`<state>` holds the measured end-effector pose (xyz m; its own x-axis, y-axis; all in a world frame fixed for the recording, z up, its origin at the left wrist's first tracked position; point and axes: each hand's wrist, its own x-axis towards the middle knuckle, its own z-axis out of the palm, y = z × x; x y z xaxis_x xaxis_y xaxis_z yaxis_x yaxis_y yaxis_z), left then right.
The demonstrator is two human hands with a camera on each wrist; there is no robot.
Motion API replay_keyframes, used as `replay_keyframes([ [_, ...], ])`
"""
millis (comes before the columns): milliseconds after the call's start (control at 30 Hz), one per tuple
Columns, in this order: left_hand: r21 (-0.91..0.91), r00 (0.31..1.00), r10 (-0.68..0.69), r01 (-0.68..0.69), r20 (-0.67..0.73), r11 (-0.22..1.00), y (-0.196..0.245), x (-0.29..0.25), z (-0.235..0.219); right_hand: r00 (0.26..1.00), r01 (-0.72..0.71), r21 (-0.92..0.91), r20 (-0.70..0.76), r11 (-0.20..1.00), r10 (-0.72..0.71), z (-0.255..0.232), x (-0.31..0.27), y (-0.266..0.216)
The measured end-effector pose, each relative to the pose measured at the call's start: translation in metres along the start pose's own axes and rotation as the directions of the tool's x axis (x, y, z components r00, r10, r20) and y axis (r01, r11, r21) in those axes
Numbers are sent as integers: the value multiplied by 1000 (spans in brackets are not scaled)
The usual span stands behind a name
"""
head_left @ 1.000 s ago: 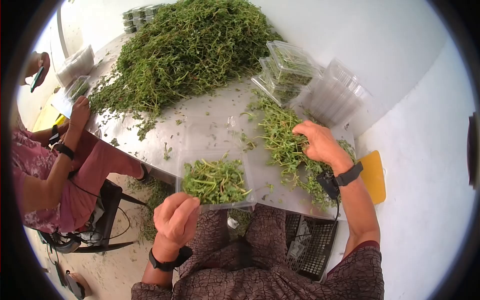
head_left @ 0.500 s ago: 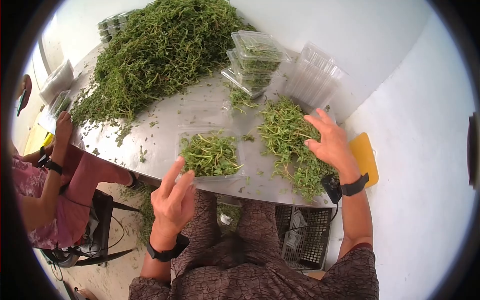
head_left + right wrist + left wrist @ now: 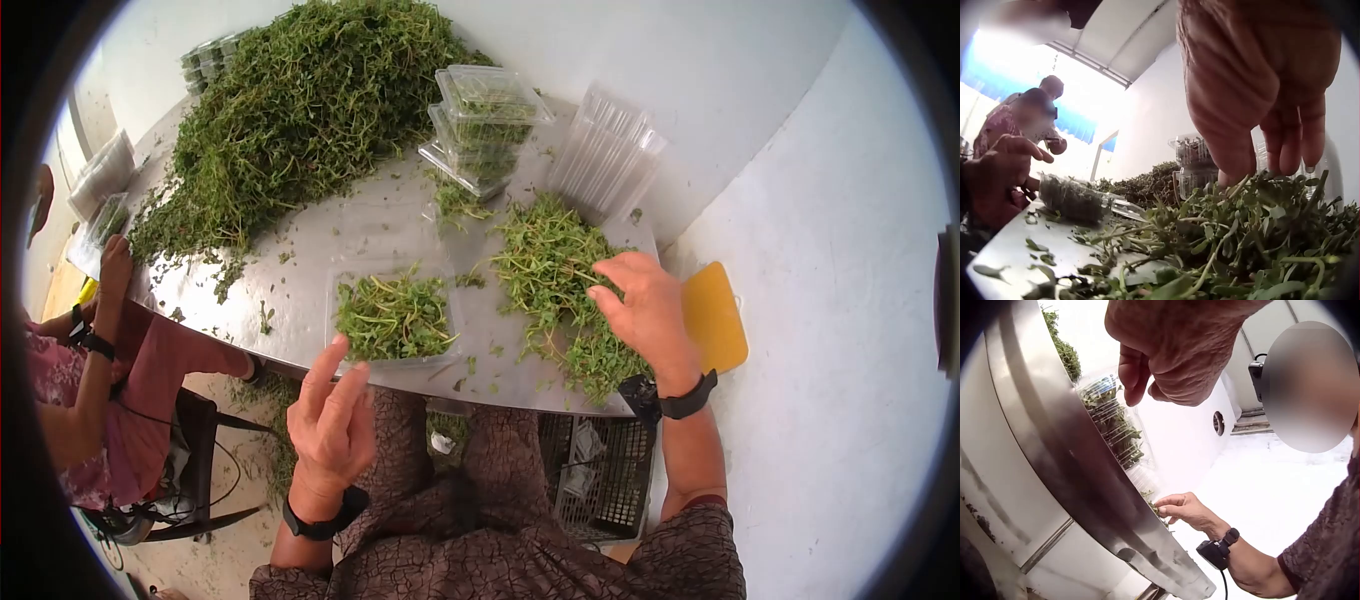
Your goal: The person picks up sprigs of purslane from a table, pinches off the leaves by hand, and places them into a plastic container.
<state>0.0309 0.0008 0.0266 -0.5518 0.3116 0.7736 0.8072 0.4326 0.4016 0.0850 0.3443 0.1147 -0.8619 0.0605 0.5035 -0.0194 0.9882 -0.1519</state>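
The head camera is looking steeply down and forward from above the lap (image 3: pixel 410 440), taking in much of the table (image 3: pixel 320 225) in the middle of its frame. The left wrist camera is looking from close behind the left hand (image 3: pixel 1175 350), at the top of its tilted frame, and is facing along the table toward the right hand (image 3: pixel 1190 511), lower centre. The right wrist camera is facing low across the loose greens (image 3: pixel 1241 237), with the right hand very near, upper right. It and the head camera are both showing the filled box (image 3: pixel 1072 199), left of centre.
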Motion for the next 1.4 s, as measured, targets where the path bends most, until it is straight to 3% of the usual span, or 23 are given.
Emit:
replay_keyframes([
  [167, -29, 1000, 24, -24, -3, 999, 5, 6, 3, 998, 69, -111, 3, 991, -69, 21, 5, 14],
  [233, 6, 995, 100, -100, -21, 995, 4, 9, 4, 996, 90, -170, 21, 981, -88, 21, 7, 16],
  [333, 13, 993, 117, -116, -36, 993, 3, 12, 3, 995, 79, -207, -46, 975, -91, 18, 11, 16],
  [400, 16, 993, 115, -115, -29, 993, 3, 15, 1, 974, 74, -86, -209, 994, -90, 5, 16, 10],
  [533, -26, 993, 122, -122, -4, 992, 6, 24, 0, 968, -24, 13, -249, 1000, 26, -15, 21, -1],
  [600, -54, 994, 112, -111, 4, 992, 10, 27, 0, 936, -126, 244, -293, 962, 197, -19, 22, -6],
  [733, -169, 997, 64, -57, 38, 984, 19, 31, 3, 917, -191, 318, -280, 929, 284, -25, 19, -16],
  [967, -308, 993, 114, -108, 4, 945, 40, 53, 6, 974, -43, 279, -200, 959, 102, -21, 3, -54],
  [1033, -306, 994, 110, -98, 23, 947, 52, 57, 4, 991, 122, 320, -93, 939, -97, -18, -6, -68],
  [1067, -306, 988, 145, -122, 54, 944, 56, 58, 4, 991, 126, 334, -85, 934, -103, -14, -12, -73],
  [1133, -329, 977, 186, -142, 107, 934, 59, 56, 7, 965, 247, 391, -20, 887, -260, -6, -24, -81],
  [1167, -318, 978, 175, -131, 113, 939, 57, 51, 9, 964, 250, 404, -16, 880, -267, -5, -29, -85],
  [1233, -357, 939, 189, -77, 289, 931, 55, 35, 12, 962, 215, 464, 51, 859, -268, -3, -39, -92],
  [1400, -447, 918, 69, 124, 391, 886, 57, 16, 11, 962, 214, 474, 47, 854, -268, 7, -52, -94],
])
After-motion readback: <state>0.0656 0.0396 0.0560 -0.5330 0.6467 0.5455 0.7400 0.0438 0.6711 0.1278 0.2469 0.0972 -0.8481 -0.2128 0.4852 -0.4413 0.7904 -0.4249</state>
